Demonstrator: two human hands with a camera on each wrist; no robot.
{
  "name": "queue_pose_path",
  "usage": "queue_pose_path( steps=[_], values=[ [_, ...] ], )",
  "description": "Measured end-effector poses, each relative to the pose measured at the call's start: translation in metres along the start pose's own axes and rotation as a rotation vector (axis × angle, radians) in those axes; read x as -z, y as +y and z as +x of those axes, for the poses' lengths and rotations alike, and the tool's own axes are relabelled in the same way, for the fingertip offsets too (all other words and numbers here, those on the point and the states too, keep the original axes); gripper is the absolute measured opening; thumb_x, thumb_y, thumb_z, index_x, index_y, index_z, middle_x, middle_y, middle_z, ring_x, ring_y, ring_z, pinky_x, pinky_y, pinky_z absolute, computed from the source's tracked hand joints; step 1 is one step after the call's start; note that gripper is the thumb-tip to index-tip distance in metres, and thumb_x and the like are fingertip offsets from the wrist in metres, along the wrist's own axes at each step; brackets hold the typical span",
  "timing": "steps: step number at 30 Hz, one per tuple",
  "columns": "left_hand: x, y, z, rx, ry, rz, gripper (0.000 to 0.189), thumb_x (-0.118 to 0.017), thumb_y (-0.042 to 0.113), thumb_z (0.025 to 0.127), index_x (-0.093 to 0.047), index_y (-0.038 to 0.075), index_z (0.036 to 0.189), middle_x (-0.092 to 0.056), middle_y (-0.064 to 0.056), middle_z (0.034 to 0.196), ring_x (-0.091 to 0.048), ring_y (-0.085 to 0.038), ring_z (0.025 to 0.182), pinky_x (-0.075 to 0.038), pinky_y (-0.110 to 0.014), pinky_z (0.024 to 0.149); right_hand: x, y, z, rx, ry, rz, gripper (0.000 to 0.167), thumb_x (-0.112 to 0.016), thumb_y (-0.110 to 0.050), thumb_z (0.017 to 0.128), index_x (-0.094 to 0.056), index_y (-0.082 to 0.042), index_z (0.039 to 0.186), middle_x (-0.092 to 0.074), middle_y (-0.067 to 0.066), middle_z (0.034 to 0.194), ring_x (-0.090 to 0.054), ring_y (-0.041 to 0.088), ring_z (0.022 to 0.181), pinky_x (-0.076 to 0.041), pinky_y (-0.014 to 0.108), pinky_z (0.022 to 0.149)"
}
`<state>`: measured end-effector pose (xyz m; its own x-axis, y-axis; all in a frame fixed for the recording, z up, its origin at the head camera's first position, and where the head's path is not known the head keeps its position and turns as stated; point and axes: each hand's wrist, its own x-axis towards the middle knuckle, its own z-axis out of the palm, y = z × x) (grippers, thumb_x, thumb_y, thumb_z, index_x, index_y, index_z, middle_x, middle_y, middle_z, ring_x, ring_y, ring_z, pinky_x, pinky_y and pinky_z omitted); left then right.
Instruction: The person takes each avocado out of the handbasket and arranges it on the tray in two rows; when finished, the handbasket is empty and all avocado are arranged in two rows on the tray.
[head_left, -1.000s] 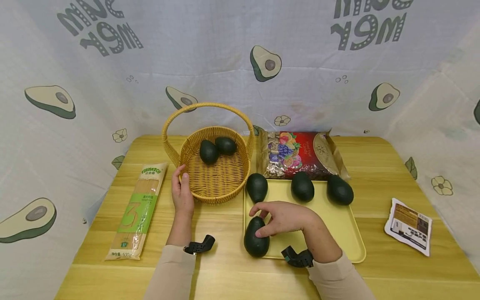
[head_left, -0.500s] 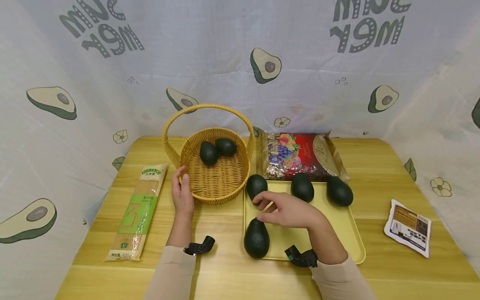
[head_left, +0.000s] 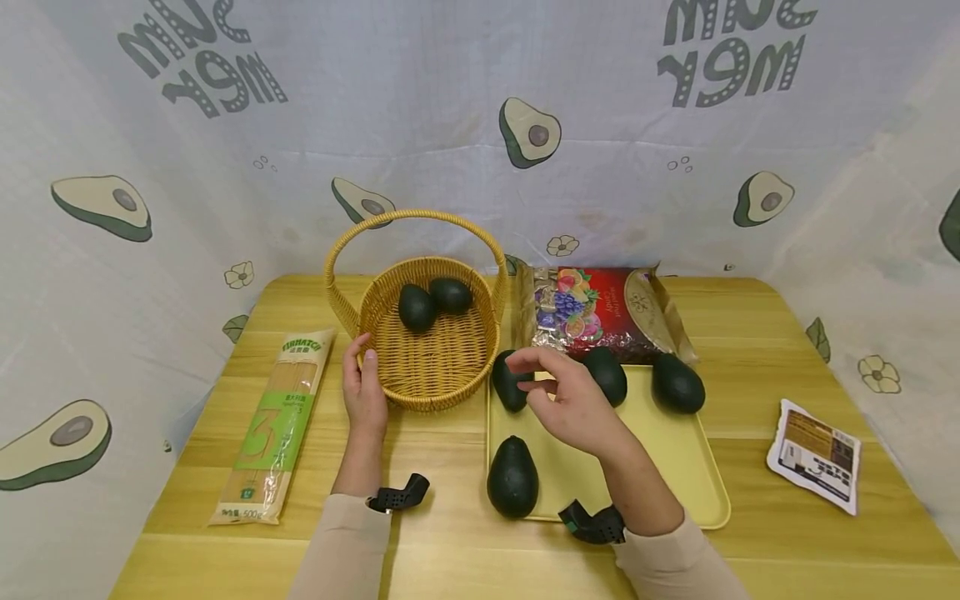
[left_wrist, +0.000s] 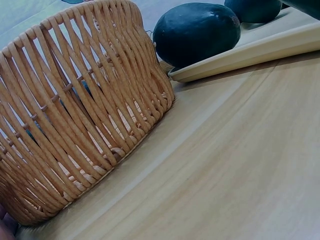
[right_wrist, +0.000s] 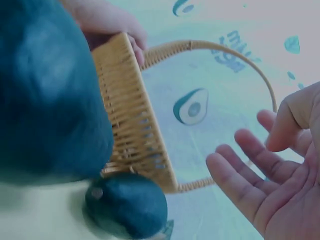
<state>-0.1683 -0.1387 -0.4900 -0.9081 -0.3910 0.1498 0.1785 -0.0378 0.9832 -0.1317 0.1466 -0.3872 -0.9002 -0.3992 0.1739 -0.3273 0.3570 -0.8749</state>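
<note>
My left hand [head_left: 365, 389] rests against the left outer side of a wicker basket [head_left: 431, 392], fingers and thumb extended at its rim. Two dark green avocados [head_left: 417, 308] lie inside the basket, toward the back. Over the yellow tray [head_left: 637, 467], my right hand [head_left: 573, 408] hovers with loosely bent, parted fingers and holds nothing. It partly covers the back-left avocado [head_left: 507, 385] and the back-middle one [head_left: 609, 379] in the head view. Another avocado [head_left: 513, 479] lies at the tray's front-left corner, and one more [head_left: 678, 383] at the back right.
A candy bag [head_left: 607, 308] lies behind the tray. Left of the basket is a pack of spaghetti [head_left: 273, 429]. A small white-edged packet [head_left: 816, 454] lies at the right of the wooden table [head_left: 757, 350]. A printed curtain [head_left: 435, 125] hangs behind.
My right hand has left the front-left avocado and moved away toward the back-left avocado, its fingers spread apart. My left hand stays at the basket.
</note>
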Motion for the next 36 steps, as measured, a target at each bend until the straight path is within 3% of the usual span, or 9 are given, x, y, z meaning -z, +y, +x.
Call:
queue_pose_path(
  steps=[7,12,17,21,26,32,36],
  values=[
    [-0.001,-0.001,0.002,0.001,0.000,-0.017,0.041,-0.040,0.021,0.110,-0.044,-0.001,0.145,-0.038,-0.010,0.160,-0.027,-0.021,0.152,-0.023,-0.046,0.122,-0.009,-0.015,0.020,0.011,-0.026,-0.024,0.040,-0.051,0.004,0.094,-0.062,-0.005,0.131,-0.063,0.014,0.133,-0.061,0.035,0.122,-0.056,0.041,0.097],
    [0.000,-0.002,0.001,0.001,0.004,-0.008,0.041,-0.040,0.020,0.110,-0.044,-0.001,0.144,-0.038,-0.010,0.160,-0.026,-0.021,0.152,-0.022,-0.047,0.122,-0.015,-0.032,0.051,-0.002,-0.030,-0.048,0.040,-0.054,-0.002,0.093,-0.063,-0.012,0.131,-0.062,0.008,0.134,-0.059,0.026,0.125,-0.055,0.046,0.097],
    [0.000,-0.004,0.002,-0.001,0.001,-0.011,0.041,-0.041,0.020,0.110,-0.045,-0.002,0.143,-0.039,-0.010,0.160,-0.025,-0.022,0.153,-0.021,-0.048,0.123,-0.028,-0.040,0.085,-0.037,-0.047,-0.051,0.039,-0.053,-0.007,0.094,-0.064,-0.016,0.130,-0.059,0.005,0.137,-0.055,0.026,0.129,-0.052,0.047,0.102],
    [0.001,-0.004,0.003,-0.004,0.003,-0.019,0.041,-0.042,0.020,0.110,-0.045,-0.002,0.144,-0.040,-0.010,0.158,-0.029,-0.022,0.151,-0.025,-0.045,0.120,-0.043,-0.037,0.112,-0.052,-0.069,-0.089,0.037,-0.054,-0.009,0.095,-0.063,-0.015,0.130,-0.055,0.008,0.140,-0.053,0.031,0.131,-0.051,0.046,0.105],
    [0.002,-0.003,0.003,-0.003,0.001,-0.019,0.041,-0.041,0.021,0.110,-0.044,-0.002,0.144,-0.040,-0.011,0.158,-0.031,-0.022,0.150,-0.027,-0.043,0.118,-0.064,-0.028,0.138,-0.137,-0.065,-0.125,0.040,-0.056,-0.014,0.098,-0.059,-0.013,0.138,-0.051,0.013,0.145,-0.050,0.036,0.135,-0.046,0.052,0.107],
    [0.002,-0.001,0.002,-0.009,0.007,-0.014,0.041,-0.041,0.020,0.110,-0.044,-0.002,0.144,-0.041,-0.011,0.157,-0.032,-0.022,0.149,-0.025,-0.045,0.119,-0.086,-0.013,0.157,-0.253,-0.027,-0.126,0.050,-0.057,-0.021,0.099,-0.048,-0.016,0.148,-0.043,0.012,0.154,-0.051,0.035,0.132,-0.048,0.050,0.103],
    [0.001,0.000,0.001,-0.014,0.012,-0.015,0.041,-0.041,0.020,0.110,-0.045,-0.003,0.144,-0.041,-0.013,0.157,-0.032,-0.023,0.149,-0.025,-0.046,0.120,-0.097,-0.006,0.164,-0.280,-0.009,-0.147,0.060,-0.059,-0.023,0.098,-0.041,-0.016,0.155,-0.035,0.012,0.161,-0.049,0.036,0.136,-0.047,0.051,0.106]
  ],
)
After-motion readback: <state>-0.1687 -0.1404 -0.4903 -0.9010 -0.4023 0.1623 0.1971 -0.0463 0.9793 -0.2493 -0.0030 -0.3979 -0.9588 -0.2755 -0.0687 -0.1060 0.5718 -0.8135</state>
